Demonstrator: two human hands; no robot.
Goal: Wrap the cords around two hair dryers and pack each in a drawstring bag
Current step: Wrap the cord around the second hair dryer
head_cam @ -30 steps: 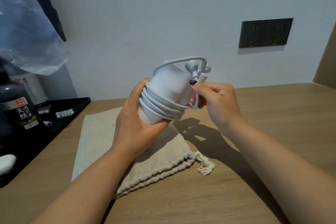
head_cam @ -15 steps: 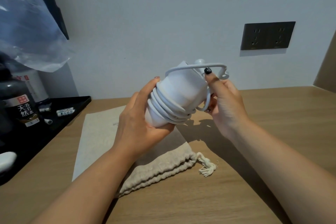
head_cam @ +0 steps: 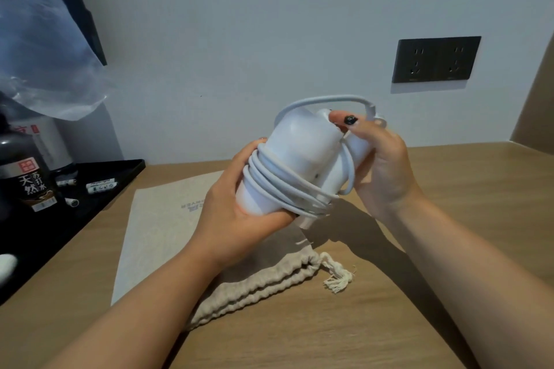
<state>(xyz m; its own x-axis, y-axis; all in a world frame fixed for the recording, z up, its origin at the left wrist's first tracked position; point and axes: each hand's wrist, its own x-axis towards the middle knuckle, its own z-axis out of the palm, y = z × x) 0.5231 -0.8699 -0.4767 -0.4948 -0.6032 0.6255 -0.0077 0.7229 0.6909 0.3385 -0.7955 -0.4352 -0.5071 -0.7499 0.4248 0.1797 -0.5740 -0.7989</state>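
I hold a white hair dryer (head_cam: 302, 156) above the wooden table. Its white cord (head_cam: 278, 183) is wound several times round the body, and a last loop arches over the top. My left hand (head_cam: 236, 213) grips the dryer's lower end from the left. My right hand (head_cam: 380, 168) holds the far side, its thumb pressing the end of the cord and the plug against the dryer. Under my hands lies a flat beige drawstring bag (head_cam: 168, 228), its gathered mouth and frayed cord tassel (head_cam: 338, 278) toward me. A second dryer is not in view.
A black tray (head_cam: 99, 189) at the left carries a dark labelled bottle (head_cam: 28, 180) and small sachets. Clear plastic wrap (head_cam: 39, 48) hangs above it. A dark double socket (head_cam: 436, 59) sits on the wall at the right. The wooden table (head_cam: 449, 183) spreads to the right.
My right hand has carried the cord's end from the front of the dryer over its top and now presses it there. The dryer has tipped slightly and the view has shifted closer.
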